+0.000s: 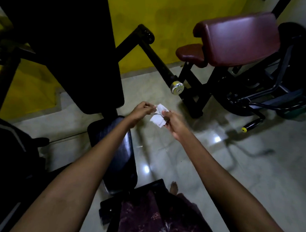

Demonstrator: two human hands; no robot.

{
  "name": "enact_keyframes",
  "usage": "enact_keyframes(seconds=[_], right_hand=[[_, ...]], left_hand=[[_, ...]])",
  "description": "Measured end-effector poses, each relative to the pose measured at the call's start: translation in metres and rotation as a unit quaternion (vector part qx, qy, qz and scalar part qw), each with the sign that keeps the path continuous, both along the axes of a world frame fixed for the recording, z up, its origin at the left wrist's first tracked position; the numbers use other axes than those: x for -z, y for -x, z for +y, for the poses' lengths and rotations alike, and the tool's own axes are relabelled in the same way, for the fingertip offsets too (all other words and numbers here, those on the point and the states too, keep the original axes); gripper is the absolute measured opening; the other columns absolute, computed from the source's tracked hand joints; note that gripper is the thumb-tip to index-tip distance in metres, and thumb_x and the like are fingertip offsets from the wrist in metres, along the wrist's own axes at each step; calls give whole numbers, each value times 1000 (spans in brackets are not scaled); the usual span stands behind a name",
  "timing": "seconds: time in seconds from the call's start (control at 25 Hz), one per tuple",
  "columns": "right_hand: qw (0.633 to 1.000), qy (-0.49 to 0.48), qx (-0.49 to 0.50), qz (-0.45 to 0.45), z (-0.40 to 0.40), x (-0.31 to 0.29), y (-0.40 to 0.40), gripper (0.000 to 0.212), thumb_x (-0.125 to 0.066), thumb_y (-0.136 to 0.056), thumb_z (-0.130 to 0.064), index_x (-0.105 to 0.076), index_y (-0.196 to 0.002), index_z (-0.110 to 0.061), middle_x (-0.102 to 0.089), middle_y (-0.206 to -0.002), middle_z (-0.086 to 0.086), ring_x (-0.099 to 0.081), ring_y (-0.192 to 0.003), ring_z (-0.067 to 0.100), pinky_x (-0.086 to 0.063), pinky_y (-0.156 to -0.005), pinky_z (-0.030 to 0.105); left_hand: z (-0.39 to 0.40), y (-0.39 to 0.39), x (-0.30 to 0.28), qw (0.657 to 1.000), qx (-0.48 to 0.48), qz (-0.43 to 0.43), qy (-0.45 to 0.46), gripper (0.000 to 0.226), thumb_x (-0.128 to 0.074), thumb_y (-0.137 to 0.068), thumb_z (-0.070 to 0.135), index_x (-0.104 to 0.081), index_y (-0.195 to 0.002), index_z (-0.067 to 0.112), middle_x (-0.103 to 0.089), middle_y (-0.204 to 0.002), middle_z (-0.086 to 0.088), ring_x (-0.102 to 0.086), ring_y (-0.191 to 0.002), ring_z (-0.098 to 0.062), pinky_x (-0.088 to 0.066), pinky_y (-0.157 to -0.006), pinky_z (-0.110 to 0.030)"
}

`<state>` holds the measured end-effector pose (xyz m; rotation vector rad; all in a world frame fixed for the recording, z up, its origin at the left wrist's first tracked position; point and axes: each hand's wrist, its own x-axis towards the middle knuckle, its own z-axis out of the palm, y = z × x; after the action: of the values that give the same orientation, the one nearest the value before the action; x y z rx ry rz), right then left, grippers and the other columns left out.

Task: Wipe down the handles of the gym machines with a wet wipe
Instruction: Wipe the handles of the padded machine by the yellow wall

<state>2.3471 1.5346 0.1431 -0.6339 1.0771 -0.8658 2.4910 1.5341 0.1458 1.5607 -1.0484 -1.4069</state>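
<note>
Both hands, left hand (pixel 142 110) and right hand (pixel 172 122), are pinching a crumpled wet wipe (pixel 159 116) with curled fingers above the tiled floor (pixel 216 172), black seat pad (pixel 118 154) below, maroon bench (pixel 237 38) beyond.

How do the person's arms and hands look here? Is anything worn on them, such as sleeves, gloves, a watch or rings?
Both forearms are bare as far as the picture shows: no sleeves reach into view. The left hand and the right hand wear no gloves. No watch or bracelet shows on either wrist. The light is too dim and the fingers too small to tell whether there are rings.
</note>
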Motion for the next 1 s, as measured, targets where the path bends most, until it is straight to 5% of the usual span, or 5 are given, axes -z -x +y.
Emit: enact_keyframes(seconds=[0.16, 0.32, 0.48, 0.68, 1.0], right_hand=[[978, 119, -58, 158, 20, -10, -13, 7, -59, -86, -1, -65, -89, -2, -61, -57, -7, -54, -46, -2, -41, -47, 12], [971, 137, -130, 147, 33, -10, -37, 14, -69, -80, -5, -67, -90, 4, -62, -53, -6, -57, -50, 4, -46, -51, 15], [945, 135, -285, 83, 63, -19, -73, 23, -67, -79, -2, -65, -100, 5, -66, -85, 15, -61, -78, 24, -48, -75, 35], [920, 118, -369, 57, 136, -25, -122, 8, -60, -84, 3, -62, -82, -5, -61, -50, -5, -51, -40, 2, -39, -40, 14], [920, 60, -387, 10, 205, -40, -185, 23, -62, -87, -13, -66, -106, 0, -67, -77, 9, -63, -54, 12, -49, -44, 20]], left_hand=[[32, -12, 1, 1000, -12, 7, 6, 13, -60, -90, 13, -57, -80, 20, -60, -63, 9, -51, -58, -3, -44, -60, -21], [82, -27, -13, 992, -117, 16, 47, 17, -59, -89, 3, -57, -75, 13, -55, -61, 1, -49, -45, 5, -43, -47, -11], [151, -46, -22, 953, -293, 8, 72, 18, -63, -87, 4, -56, -75, 16, -61, -66, 3, -55, -66, -10, -45, -67, -24], [251, -63, -32, 898, -431, 25, 88, 29, -60, -85, -8, -45, -81, 16, -55, -77, -2, -58, -57, -2, -50, -56, -17], [320, -116, -40, 899, -425, -71, 80, 20, -55, -88, -7, -63, -106, -3, -63, -81, 0, -60, -61, 10, -48, -61, -8]])
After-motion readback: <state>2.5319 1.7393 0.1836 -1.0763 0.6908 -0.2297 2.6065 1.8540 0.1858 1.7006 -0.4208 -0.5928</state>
